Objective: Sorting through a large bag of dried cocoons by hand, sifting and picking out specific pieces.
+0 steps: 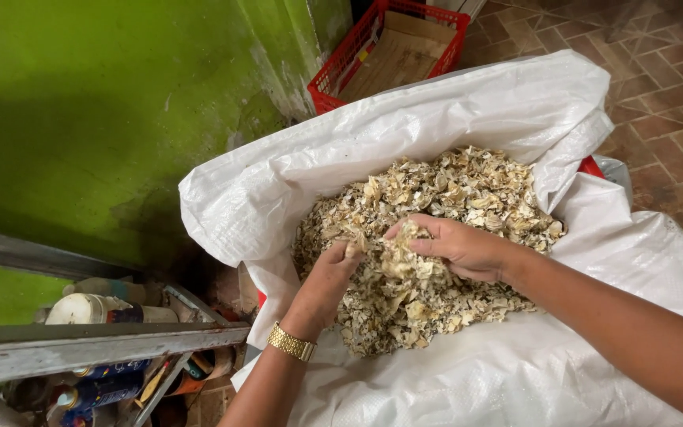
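Observation:
A big white woven sack (pixel 468 111) lies open, filled with pale dried flakes and chips (pixel 468 194). Both my hands are inside its mouth. My left hand (pixel 330 277), with a gold watch on its wrist, digs into the flakes with fingers curled around some of them. My right hand (pixel 456 247) comes in from the right and pinches a clump of flakes between thumb and fingers, just beside the left hand.
A red plastic crate (pixel 333 75) with cardboard inside stands behind the sack by the green wall (pixel 104 119). A grey metal rack (pixel 96 348) at lower left holds bottles and cans. Brick floor tiles (pixel 666 87) lie at the right.

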